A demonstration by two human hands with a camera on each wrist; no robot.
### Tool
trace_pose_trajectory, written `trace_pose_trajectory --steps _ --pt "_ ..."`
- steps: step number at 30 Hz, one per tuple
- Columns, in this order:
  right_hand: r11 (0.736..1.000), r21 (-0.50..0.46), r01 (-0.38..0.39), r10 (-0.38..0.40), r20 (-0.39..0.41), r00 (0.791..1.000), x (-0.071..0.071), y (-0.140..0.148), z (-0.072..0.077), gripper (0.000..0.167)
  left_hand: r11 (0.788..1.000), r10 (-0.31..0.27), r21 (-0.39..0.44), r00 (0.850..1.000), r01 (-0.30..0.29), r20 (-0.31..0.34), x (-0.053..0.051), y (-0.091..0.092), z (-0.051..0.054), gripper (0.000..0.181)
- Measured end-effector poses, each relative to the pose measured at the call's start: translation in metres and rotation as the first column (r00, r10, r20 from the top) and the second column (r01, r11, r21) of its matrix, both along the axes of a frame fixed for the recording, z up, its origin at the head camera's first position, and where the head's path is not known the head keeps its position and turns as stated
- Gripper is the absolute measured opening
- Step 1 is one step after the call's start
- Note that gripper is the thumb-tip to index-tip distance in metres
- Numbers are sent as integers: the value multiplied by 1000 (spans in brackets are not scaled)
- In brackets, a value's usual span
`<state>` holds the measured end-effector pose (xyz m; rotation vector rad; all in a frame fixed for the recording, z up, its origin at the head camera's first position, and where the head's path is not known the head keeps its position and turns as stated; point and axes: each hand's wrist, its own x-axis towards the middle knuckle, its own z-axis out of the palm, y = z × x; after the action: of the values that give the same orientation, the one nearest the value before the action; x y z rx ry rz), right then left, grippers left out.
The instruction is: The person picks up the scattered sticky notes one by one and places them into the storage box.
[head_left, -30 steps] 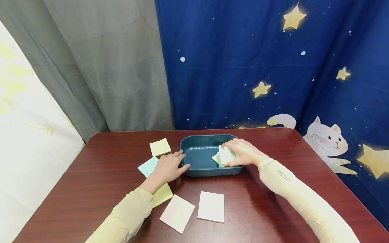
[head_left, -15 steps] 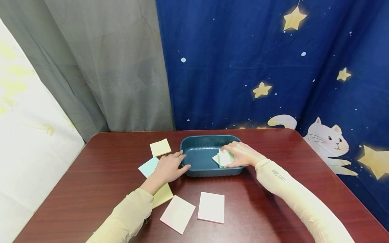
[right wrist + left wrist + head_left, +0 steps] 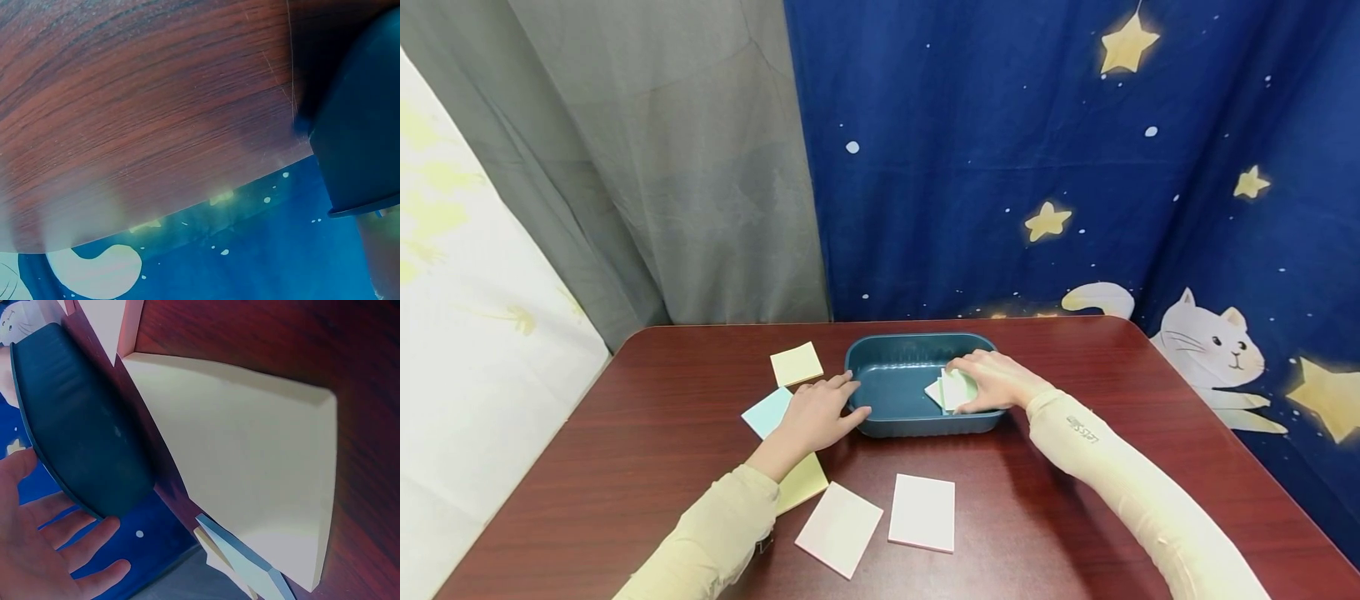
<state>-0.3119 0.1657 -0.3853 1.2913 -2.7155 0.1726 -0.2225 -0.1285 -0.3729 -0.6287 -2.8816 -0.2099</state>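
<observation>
Here, the right hand [image 3: 1000, 382] pinches a white paper pad [image 3: 957, 390] inside the tray [image 3: 891, 393].
The pad lies between thumb and fingers; the left hand [image 3: 816, 412], with fingers apart, touches the tray's left end.

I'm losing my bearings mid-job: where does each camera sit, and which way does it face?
Head: on the person's head, facing forward and down at the table and teal tray; left hand, right hand and both sleeves show.
Left wrist: faces the tray's outer wall, with a yellow notepad up close; the left hand shows, and seemingly an edge of the right.
Right wrist: faces tabletop, blue curtain and the tray's outside; seemingly a dim bit of the right hand shows.
Head and left wrist share the yellow notepad; all three share the tray.
</observation>
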Motion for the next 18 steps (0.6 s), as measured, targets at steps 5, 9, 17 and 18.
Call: trace_pose_trajectory --steps 5,9,17,18 --pt "1000 13 10 -10 36 999 -2 -1 0 61 1000 -2 -2 1000 2 -2 0 0 0 52" --pt "999 32 15 -17 58 998 -3 -1 -1 62 1000 4 -2 1000 -4 2 0 0 0 52" --pt "997 73 23 -29 78 997 -4 -2 -2 61 1000 2 6 1000 -2 3 0 -1 -1 52" --pt "997 75 22 -28 81 996 -4 -2 -2 61 1000 4 4 1000 -4 4 0 -1 -1 52"
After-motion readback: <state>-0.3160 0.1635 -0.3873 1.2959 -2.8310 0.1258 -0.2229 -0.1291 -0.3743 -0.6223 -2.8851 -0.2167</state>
